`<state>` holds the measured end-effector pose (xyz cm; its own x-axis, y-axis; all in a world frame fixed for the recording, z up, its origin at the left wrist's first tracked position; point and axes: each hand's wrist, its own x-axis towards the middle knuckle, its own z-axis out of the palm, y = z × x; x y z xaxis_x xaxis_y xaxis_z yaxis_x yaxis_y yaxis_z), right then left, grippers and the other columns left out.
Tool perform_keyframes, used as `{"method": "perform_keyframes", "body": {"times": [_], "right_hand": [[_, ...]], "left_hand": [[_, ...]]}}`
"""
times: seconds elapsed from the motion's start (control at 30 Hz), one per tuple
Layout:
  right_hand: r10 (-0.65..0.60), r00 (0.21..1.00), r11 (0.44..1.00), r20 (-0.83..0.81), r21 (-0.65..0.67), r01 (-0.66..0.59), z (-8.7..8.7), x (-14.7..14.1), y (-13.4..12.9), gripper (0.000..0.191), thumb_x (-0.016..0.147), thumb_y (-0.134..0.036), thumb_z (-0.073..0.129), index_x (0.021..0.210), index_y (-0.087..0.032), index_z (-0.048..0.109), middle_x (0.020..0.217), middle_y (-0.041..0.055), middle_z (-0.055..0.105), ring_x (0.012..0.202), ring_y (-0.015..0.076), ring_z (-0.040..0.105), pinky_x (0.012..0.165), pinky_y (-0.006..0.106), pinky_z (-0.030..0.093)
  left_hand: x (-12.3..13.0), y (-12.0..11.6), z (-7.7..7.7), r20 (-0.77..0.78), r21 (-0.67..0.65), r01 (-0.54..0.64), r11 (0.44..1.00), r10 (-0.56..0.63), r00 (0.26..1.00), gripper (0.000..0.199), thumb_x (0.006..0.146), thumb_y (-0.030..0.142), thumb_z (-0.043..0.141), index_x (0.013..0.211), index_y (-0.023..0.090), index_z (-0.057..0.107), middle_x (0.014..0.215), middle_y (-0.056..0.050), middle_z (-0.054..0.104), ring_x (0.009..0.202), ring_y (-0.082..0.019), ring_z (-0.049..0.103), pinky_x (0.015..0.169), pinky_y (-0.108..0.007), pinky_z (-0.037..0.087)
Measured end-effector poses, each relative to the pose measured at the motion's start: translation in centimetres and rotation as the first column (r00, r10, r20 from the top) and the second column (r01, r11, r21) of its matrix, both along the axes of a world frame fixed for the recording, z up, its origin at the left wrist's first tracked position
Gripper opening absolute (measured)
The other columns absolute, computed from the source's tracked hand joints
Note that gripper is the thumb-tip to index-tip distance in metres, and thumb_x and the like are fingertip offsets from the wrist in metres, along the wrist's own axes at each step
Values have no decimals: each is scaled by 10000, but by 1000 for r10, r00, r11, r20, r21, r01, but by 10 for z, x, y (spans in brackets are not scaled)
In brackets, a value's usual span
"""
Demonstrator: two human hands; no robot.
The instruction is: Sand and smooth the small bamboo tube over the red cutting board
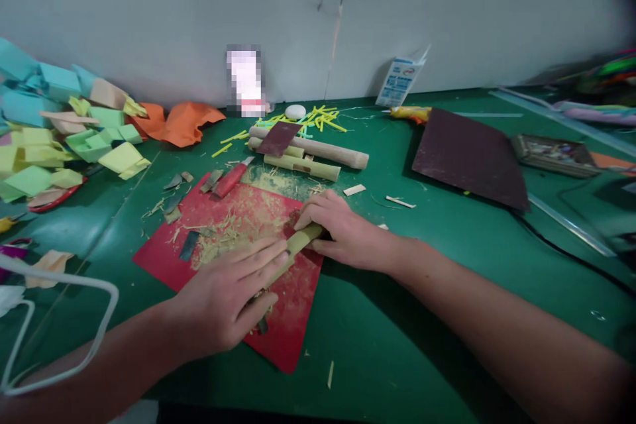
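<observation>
A pale green bamboo tube (304, 238) lies aslant over a red mat (293, 338) strewn with shavings and dust. Its far end is gripped by my right hand (340, 228), fingers over the top and thumb below. My left hand (231, 291) is closed over the near part, fingers along the upper side and thumb on the lower side. Whether a small piece is also under the left palm is hidden. Dark scraps, one (189, 246) at the mat's left, lie close by. A red-handled knife (232, 179) rests at the mat's far edge.
Behind the mat lie more bamboo pieces (322, 149) with a sandpaper square (279, 139) on them. A large dark sandpaper sheet (470, 159) is at right. Folded paper pieces (59, 126) pile up at left. A white wire frame (106, 305) stands near my left forearm.
</observation>
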<state>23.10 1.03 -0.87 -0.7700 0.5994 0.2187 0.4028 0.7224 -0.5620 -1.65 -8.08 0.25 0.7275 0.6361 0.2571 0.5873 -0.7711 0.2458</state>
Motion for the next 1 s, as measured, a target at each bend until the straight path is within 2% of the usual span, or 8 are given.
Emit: {"method": "perform_keyframes", "body": {"times": [0.13,0.33,0.43,0.57,0.7,0.8,0.9,1.0], "right_hand": [[10,999,1000,-43,0,-10,-3,1,1,140,810,-149,616,931,-198,566,982,51,579,947,209,461,862,360,348],[11,1000,1000,-24,11,-11,-4,1,1,201,781,-90,592,942,-207,565,996,46,578,957,210,458,860,357,337],[8,1000,1000,-27,22,-7,-4,1,0,206,766,-79,588,921,-209,552,985,42,575,943,206,463,856,358,335],[8,999,1000,-43,14,-8,-4,1,0,199,766,-96,592,924,-211,552,991,44,575,956,211,468,869,374,341],[-5,999,1000,-44,-10,4,-5,2,1,199,774,-92,585,933,-210,561,1006,52,580,969,220,457,863,368,351],[1,999,1000,-42,1,-1,-6,2,1,209,779,-90,582,952,-207,571,1018,54,584,971,220,456,863,366,345],[12,999,1000,-45,25,-11,-7,2,0,216,773,-80,568,953,-200,568,1010,54,583,959,214,463,863,370,335],[-5,999,1000,-37,26,6,-7,2,0,206,762,-88,570,936,-199,560,998,54,576,955,215,465,858,369,337]], "left_hand": [[10,9,-1,2,-31,18,999,-18,1000,492,956,204,493,1440,135,443,1472,-139,498,1397,-263,433,1148,-460,420],[-13,-24,2,-94,43,-45,998,49,994,497,941,177,505,1428,105,442,1468,-127,506,1385,-232,452,1122,-384,460],[2,-12,2,-38,93,-26,995,30,999,449,952,179,485,1390,79,479,1437,-146,536,1390,-249,445,1129,-417,449],[14,5,-1,32,58,4,998,-6,999,421,964,188,463,1367,76,504,1413,-156,558,1356,-245,488,1122,-420,456],[-15,-23,-4,-20,16,-78,997,78,997,471,939,175,498,1404,102,478,1452,-127,525,1381,-228,459,1135,-377,440],[-29,-40,-5,-60,-21,-85,996,83,995,481,933,178,499,1409,120,476,1454,-103,528,1373,-217,469,1128,-349,445],[-17,-31,-6,23,16,-101,995,101,995,439,941,162,497,1377,109,508,1423,-115,558,1370,-218,473,1134,-364,441],[2,-9,-8,90,30,-26,999,23,996,415,957,167,486,1362,82,517,1405,-147,568,1367,-237,477,1117,-388,461]]}}
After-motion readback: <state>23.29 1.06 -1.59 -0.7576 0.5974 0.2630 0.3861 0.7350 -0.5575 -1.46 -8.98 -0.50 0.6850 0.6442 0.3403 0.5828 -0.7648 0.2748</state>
